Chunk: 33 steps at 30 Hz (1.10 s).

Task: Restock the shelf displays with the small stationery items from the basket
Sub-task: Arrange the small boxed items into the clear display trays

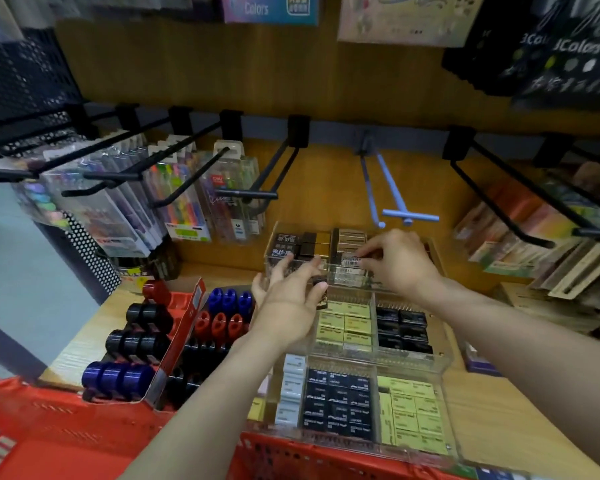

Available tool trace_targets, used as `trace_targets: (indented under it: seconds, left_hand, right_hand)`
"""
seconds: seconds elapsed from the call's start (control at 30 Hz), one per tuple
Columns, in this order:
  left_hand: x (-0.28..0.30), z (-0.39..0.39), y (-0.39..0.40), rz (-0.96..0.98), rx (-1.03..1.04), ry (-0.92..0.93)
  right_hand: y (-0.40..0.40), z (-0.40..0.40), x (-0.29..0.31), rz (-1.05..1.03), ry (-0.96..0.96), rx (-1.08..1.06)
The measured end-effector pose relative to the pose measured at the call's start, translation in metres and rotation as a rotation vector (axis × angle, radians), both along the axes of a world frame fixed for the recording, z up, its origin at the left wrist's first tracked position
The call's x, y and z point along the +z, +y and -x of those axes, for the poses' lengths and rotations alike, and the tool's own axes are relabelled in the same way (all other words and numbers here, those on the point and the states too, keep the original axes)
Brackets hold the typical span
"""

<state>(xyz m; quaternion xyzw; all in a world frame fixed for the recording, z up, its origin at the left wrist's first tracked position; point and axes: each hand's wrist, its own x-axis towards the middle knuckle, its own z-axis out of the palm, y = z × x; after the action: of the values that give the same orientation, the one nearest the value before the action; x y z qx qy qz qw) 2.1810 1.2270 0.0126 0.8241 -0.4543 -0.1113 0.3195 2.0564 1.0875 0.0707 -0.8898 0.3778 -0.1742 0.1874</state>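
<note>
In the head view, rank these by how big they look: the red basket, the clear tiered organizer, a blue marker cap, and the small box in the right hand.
1. red basket, though it is nearest and cut off by the frame.
2. clear tiered organizer.
3 and 4. blue marker cap and small box pinched by the right hand: too alike to rank.

Tiered clear display case (409, 367) on the wooden shelf (499, 403), basket (84, 438) in front.
Small boxed items (340, 400) fill the case's compartments, front to back. Left of it stand two trays of marker pens (132, 348), side by side. Behind those hang pen packs (184, 199) on hooks (257, 181); more packets (520, 244) hang at right. Both hands reach the case's rearmost tier: left hand (288, 299) at its front wall, right hand (400, 261) over it.
</note>
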Motion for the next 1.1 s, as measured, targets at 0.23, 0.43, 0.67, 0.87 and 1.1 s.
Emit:
trace_targets:
  seconds: [0.23, 0.43, 0.67, 0.87, 1.1]
  left_hand:
    - [0.021, 0.006, -0.001, -0.051, 0.049, 0.138]
    - [0.054, 0.039, 0.007, 0.392, 0.201, 0.957]
    - [0.057, 0.070, -0.001, 0.369, 0.083, 1.086]
    - [0.050, 0.048, -0.024, 0.013, -0.199, -0.179]
    - [0.023, 0.027, -0.035, -0.270, -0.354, -0.458]
  right_hand:
    - [0.017, -0.003, 0.000, 0.100, 0.226, 0.059]
    - [0.051, 0.034, 0.009, -0.521, -0.396, 0.165]
    - [0.055, 0.056, 0.013, -0.248, -0.381, -0.059]
    - [0.004, 0.080, 0.012, 0.006, -0.074, -0.200]
    - [-0.036, 0.030, -0.003, -0.004, 0.051, -0.244]
